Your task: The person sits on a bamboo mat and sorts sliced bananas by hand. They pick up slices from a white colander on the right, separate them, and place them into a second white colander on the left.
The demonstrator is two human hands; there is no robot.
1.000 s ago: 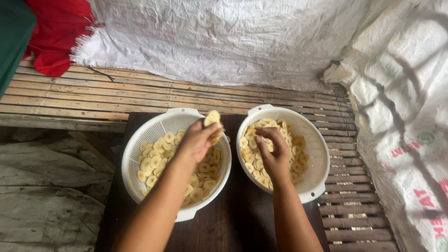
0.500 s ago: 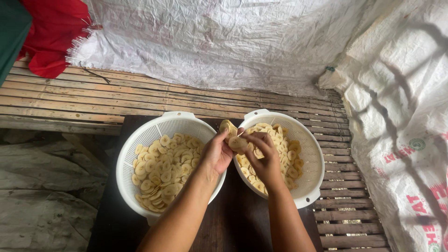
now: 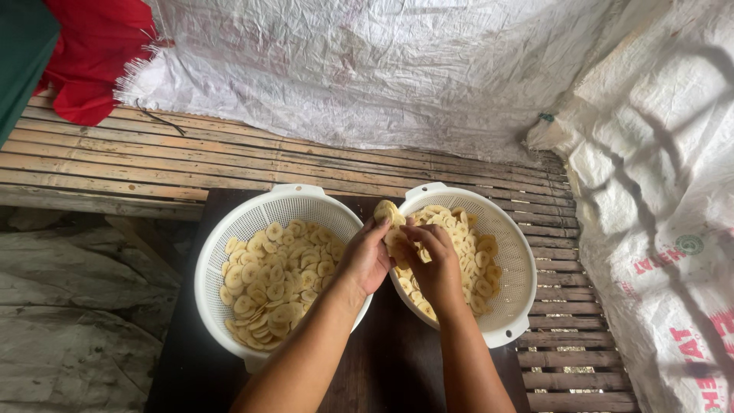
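Clump of pale banana slices pinched between both hands just above the gap where two white colanders meet. Left hand closed on the clump from the left, thumb and fingers clamped around its upper slice; right hand clasping the same clump from the other side, fingers curled over its lower part. Looks like stuck slices being pulled apart, judging by the two opposed grips. Left colander holding a broad, loose layer of single slices across its bottom, seemingly the finished share. Right colander also well filled, slices heaped behind and under the right hand, apparently the stock left to go through. Roughly midway, on that reading, with both bowls carrying similar amounts. Both colanders side by side, rims nearly touching, on a dark wooden desk. Slatted bamboo platform beneath and beyond. White woven sacking hung behind and at right; red cloth at upper left.
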